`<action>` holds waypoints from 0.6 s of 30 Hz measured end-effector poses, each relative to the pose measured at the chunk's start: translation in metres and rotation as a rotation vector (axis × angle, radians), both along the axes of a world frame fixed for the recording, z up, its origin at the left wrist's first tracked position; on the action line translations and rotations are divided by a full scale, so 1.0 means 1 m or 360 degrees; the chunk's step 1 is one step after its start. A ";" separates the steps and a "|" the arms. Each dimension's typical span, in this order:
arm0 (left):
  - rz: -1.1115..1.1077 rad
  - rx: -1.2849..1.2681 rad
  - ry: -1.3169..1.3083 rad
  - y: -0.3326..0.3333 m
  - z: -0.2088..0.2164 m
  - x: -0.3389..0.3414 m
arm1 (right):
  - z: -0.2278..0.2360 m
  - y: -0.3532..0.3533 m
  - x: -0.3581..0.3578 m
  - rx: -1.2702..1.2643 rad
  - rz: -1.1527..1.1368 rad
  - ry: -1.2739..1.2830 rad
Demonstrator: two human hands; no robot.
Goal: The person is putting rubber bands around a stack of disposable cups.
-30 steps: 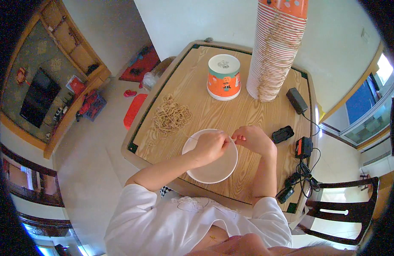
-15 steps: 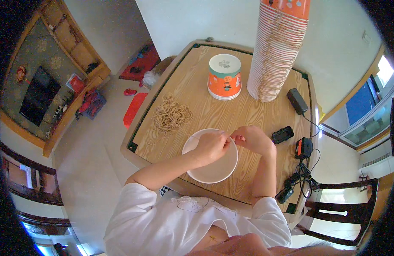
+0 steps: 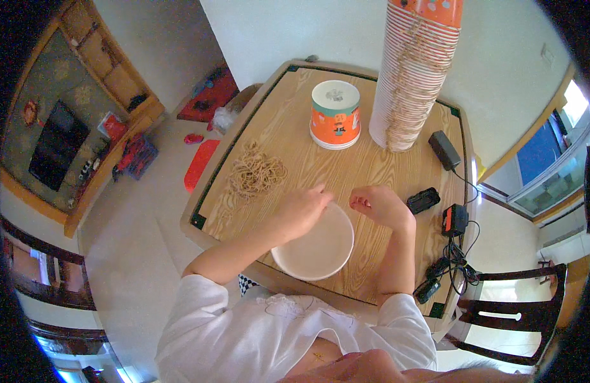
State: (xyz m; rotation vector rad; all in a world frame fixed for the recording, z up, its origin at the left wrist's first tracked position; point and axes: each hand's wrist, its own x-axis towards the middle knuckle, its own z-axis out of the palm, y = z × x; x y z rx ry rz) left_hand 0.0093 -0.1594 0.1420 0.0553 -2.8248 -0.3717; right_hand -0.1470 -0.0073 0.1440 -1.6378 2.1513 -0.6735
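A round white-lined paper tub [image 3: 314,249] sits at the table's near edge, its mouth toward me. My left hand [image 3: 304,210] is over the tub's far left rim, fingers bent together; whatever they pinch is too small to make out. To the right of the tub, just apart from it, my right hand [image 3: 381,207] hovers with fingers curled in, their contents hidden. Beyond my left hand lies a loose tangle of tan twine [image 3: 256,172].
Upside down at the back stands an orange and green paper tub [image 3: 336,118]. Beside it rises a tall stack of tubs [image 3: 413,83] with twine strands down its side. A black adapter [image 3: 444,150], a black tray [image 3: 423,201] and coiled cables [image 3: 458,262] line the right edge.
My hands were together over the tub's far rim; now they are apart, the left further left. The tub has shifted slightly toward me.
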 end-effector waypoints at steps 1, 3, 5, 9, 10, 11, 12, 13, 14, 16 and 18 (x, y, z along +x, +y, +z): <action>-0.0031 0.0096 -0.0161 -0.002 0.009 0.003 | -0.001 0.000 0.000 0.0002 -0.0006 -0.0004; -0.0074 0.0175 -0.0358 -0.011 0.017 0.004 | -0.001 0.000 0.002 -0.0046 0.0024 0.0011; -0.0114 0.0255 -0.0552 -0.025 0.016 0.001 | 0.002 0.000 0.005 -0.0054 0.0069 0.0013; -0.0325 0.1423 -0.0888 -0.052 -0.014 -0.012 | 0.002 -0.003 0.009 -0.0026 0.0128 -0.0041; -0.0229 0.1404 -0.0959 -0.048 -0.017 -0.017 | 0.001 -0.003 0.009 -0.0026 0.0128 -0.0039; -0.0134 0.1384 -0.1029 -0.044 -0.018 -0.021 | 0.000 -0.003 0.009 -0.0058 0.0141 -0.0018; -0.0147 0.1385 -0.1033 -0.036 -0.021 -0.025 | -0.001 -0.002 0.008 -0.0085 0.0142 0.0003; -0.0171 0.1574 -0.1085 -0.026 -0.022 -0.025 | -0.001 -0.002 0.008 -0.0082 0.0138 0.0005; -0.0195 0.1764 -0.1137 -0.019 -0.025 -0.024 | -0.001 -0.002 0.008 -0.0118 0.0154 0.0005; -0.0351 0.1958 -0.1079 -0.021 -0.040 -0.023 | 0.001 -0.003 0.009 -0.0156 0.0177 0.0013; -0.0298 0.1874 -0.0977 -0.022 -0.045 -0.021 | -0.002 -0.003 0.009 -0.0101 0.0154 0.0019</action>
